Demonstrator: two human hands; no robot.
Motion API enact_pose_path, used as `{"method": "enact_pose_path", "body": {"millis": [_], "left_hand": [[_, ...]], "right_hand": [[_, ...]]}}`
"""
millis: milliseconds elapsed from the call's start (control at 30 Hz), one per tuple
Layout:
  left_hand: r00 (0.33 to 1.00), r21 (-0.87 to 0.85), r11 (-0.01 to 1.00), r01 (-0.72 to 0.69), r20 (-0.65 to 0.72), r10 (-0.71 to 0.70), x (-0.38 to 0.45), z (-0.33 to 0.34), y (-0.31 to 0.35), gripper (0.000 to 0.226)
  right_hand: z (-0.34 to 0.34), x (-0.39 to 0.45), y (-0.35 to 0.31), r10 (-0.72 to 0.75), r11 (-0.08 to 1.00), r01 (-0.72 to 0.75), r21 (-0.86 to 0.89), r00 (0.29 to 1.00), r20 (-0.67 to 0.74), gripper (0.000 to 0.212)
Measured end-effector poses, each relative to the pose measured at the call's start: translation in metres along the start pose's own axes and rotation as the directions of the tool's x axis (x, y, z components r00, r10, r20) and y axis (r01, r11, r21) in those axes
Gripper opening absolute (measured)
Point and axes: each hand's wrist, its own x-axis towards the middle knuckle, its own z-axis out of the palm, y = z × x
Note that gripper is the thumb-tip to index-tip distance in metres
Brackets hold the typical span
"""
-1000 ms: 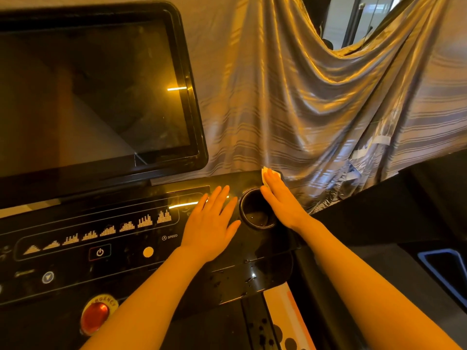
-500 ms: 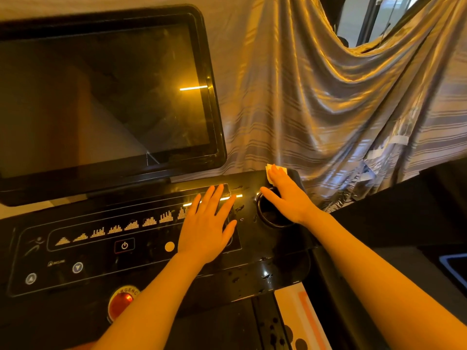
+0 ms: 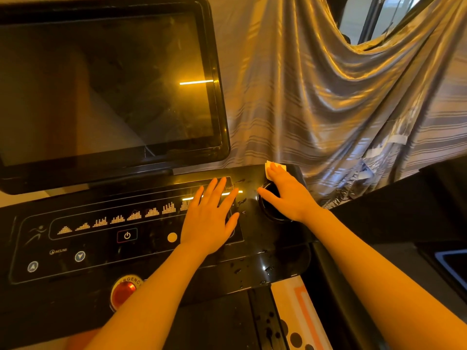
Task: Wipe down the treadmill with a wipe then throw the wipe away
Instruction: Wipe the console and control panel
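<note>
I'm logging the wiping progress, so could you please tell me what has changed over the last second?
Little: the right hand slid the wipe slightly farther along the console's back edge, past the cup holder. The left hand stayed flat on the console panel, and the screen is unchanged.

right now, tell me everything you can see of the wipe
The wipe is a small pale sheet, thin and soft-looking like paper or cloth. Only its far edge and corners show; the rest is hidden under the fingers of the right hand, which press it flat. It lies on the glossy black treadmill console at its far right corner, just beyond the round cup holder. Whether it is folded or damp cannot be told.
</note>
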Motion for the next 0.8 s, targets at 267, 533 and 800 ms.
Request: {"method": "enact_pose_path", "body": {"millis": [267, 533, 800], "left_hand": [[1.0, -0.015, 1.0, -0.019, 0.014, 0.019, 0.001, -0.003, -0.001, 0.062], [0.997, 0.01, 0.997, 0.075, -0.005, -0.075, -0.011, -0.009, -0.032, 0.066], [0.995, -0.049, 0.994, 0.101, -0.018, -0.102, -0.014, -0.009, -0.03, 0.061]], "right_hand": [[-0.004, -0.004, -0.011, -0.041, 0.984, 0.051, -0.169, 0.997, 0.064, 0.088], [0.014, -0.004, -0.034, -0.106, 0.976, 0.113, -0.185, 0.993, 0.049, 0.1], [0.026, 0.007, -0.041, -0.079, 0.98, 0.079, -0.183, 0.997, 0.006, 0.097]]}}
